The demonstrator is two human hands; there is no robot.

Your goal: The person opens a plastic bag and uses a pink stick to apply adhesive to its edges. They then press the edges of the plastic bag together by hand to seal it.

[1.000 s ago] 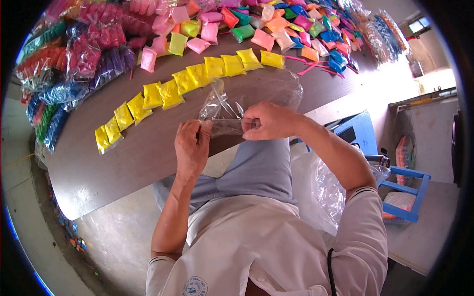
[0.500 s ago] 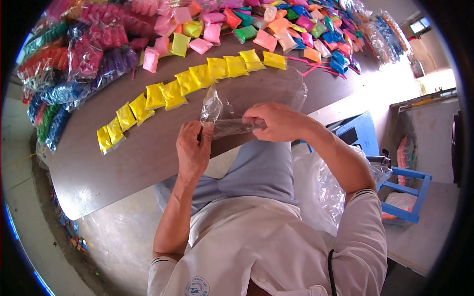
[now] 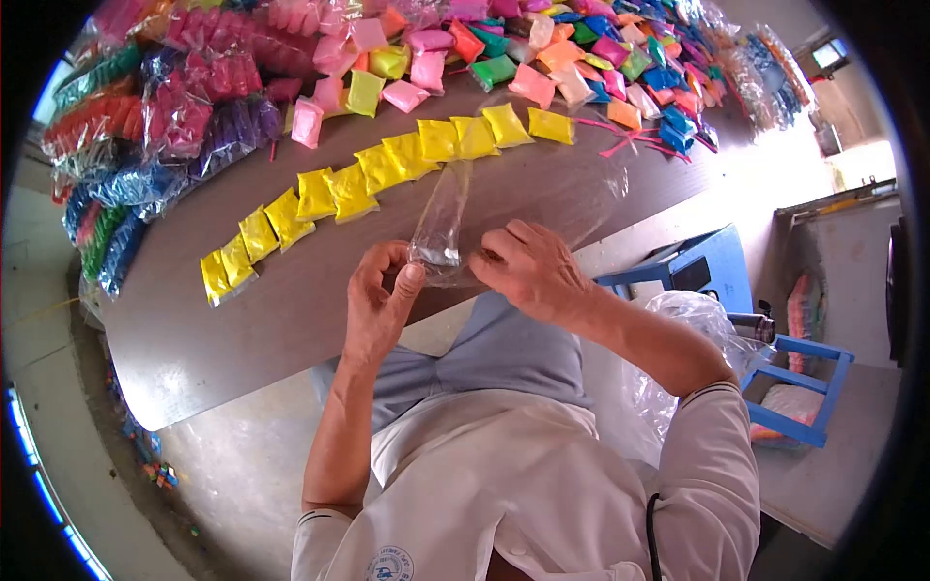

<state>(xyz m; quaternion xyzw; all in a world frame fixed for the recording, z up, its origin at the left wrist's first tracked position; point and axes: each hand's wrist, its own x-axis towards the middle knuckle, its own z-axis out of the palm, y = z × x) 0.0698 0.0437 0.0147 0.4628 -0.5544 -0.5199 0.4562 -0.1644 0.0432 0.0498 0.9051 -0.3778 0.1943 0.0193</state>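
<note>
A clear plastic bag (image 3: pixel 441 228) is stretched between my hands above the table's near edge. My left hand (image 3: pixel 380 295) pinches its lower left edge between thumb and fingers. On its other side my right hand (image 3: pixel 531 266) has curled fingers closed at the plastic, and its fingertips are partly hidden. Part of the see-through film spreads up and to the right over the tabletop. Beyond the bag, a curved row of small yellow packets (image 3: pixel 350 192) lies on the dark table (image 3: pixel 174 339), some overlapping their neighbours.
Loose packets in many colours (image 3: pixel 557 58) are heaped along the table's far side. Bundled bags of packets (image 3: pixel 179 107) are stacked at the far left. Pink ties (image 3: pixel 644 143) lie at the right. Beside my right arm are crumpled clear plastic (image 3: pixel 668 378) and a blue stool frame (image 3: pixel 799 392).
My right hand has turned and shifted slightly right and down, its fingers more curled. The bag's upright fold has moved right, now covering part of the yellow row. The view has shifted slightly.
</note>
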